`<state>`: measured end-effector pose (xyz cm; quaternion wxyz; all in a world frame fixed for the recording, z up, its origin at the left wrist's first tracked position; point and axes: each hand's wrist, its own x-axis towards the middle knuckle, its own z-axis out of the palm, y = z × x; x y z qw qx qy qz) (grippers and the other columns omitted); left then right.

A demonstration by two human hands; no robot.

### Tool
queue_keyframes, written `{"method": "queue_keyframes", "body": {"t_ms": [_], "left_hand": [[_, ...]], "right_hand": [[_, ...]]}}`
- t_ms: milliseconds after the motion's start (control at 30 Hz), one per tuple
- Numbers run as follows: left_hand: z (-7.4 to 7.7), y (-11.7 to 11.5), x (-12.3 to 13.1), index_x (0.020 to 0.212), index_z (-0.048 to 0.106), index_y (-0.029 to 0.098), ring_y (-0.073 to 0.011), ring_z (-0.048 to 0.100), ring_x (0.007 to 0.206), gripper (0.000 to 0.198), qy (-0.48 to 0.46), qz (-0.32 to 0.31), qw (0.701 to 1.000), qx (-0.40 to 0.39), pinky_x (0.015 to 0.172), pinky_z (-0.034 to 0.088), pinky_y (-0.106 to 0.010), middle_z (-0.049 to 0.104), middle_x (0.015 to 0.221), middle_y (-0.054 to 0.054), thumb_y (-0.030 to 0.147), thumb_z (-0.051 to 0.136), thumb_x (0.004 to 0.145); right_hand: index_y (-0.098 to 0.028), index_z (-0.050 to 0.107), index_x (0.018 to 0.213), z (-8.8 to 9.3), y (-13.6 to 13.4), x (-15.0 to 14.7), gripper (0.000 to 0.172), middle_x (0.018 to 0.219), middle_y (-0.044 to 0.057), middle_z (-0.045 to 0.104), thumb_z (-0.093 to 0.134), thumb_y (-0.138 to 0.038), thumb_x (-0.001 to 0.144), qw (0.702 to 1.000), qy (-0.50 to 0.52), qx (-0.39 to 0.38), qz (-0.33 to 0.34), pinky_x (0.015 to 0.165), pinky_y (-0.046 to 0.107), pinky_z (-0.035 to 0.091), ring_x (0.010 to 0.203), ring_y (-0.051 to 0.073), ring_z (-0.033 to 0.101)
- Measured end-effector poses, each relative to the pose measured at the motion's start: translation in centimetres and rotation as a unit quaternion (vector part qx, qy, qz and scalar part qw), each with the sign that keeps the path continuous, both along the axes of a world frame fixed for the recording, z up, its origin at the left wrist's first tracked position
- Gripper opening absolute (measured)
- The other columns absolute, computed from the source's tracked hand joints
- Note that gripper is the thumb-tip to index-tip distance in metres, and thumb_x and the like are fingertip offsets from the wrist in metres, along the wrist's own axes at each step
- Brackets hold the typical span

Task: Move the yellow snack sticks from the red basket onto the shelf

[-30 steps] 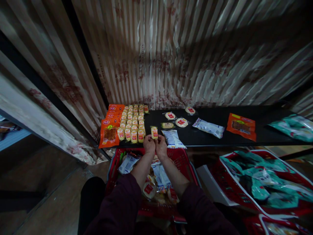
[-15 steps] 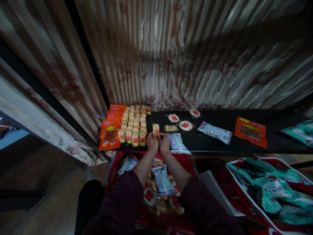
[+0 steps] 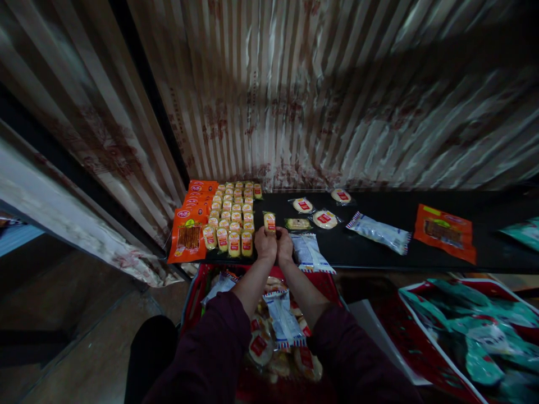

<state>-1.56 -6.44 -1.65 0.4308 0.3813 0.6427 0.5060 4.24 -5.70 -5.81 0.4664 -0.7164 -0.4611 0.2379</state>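
Note:
A small wrapped cake (image 3: 269,221) with a red label stands upright at the fingertips of my left hand (image 3: 265,245). My right hand (image 3: 284,246) is closed alongside, its fingertips pressed to the cake's lower right side; the fingers are partly hidden. To the left, tight rows of similar wrapped cakes (image 3: 234,244) stand on the black shelf (image 3: 362,203). One wrapped cake (image 3: 298,224) lies on its side just beyond my right hand. A white-and-blue packet (image 3: 311,252) lies to the right of that hand, at the shelf's front edge.
Orange snack packs (image 3: 188,235) overlap at the shelf's left end; another orange pack (image 3: 444,232) lies right. Round wrapped cakes (image 3: 324,219) and a white packet (image 3: 379,233) lie between. A red basket (image 3: 205,280) of packets sits below my forearms, a crate of green packets (image 3: 484,336) right.
The view has shifted slightly, so things on the right appear farther right and lower. My hands stay together at the upright cake, which remains in about the same place.

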Motion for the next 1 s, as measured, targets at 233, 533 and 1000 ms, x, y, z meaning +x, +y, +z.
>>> {"method": "queue_keyframes", "body": {"t_ms": [233,533,1000], "left_hand": [[1.0,1.0,0.2,0.084,0.063,0.021,-0.0223,0.060,0.104,0.014,0.020,-0.023,0.999,-0.023,0.095,0.042,-0.030,0.068,0.093,-0.008,0.013,0.052,0.082],[2.9,2.1,0.3,0.108,0.063,0.015,-0.0210,0.060,0.111,0.030,0.179,-0.088,0.977,-0.072,0.092,0.045,-0.027,0.067,0.115,-0.013,0.018,0.039,0.090],[2.4,5.1,0.9,0.104,0.064,0.010,-0.0213,0.059,0.113,0.031,0.209,-0.083,0.972,-0.070,0.094,0.043,-0.026,0.064,0.115,-0.017,0.014,0.037,0.090]], "right_hand": [[-0.020,0.060,0.097,1.1,1.0,0.3,0.020,0.088,0.007,0.071,0.053,-0.017,0.079,0.999,-0.037,-0.027,0.009,0.077,0.031,0.050,0.083,0.021,0.066],[-0.020,0.060,0.099,2.6,2.3,0.3,0.019,0.093,0.007,0.071,0.051,-0.017,0.082,0.997,-0.046,-0.062,0.027,0.079,0.028,0.049,0.093,0.022,0.067],[-0.026,0.057,0.099,1.8,5.7,0.4,0.021,0.081,0.001,0.069,0.055,-0.016,0.081,0.995,-0.067,-0.065,0.031,0.068,0.024,0.049,0.081,0.018,0.067]]}}
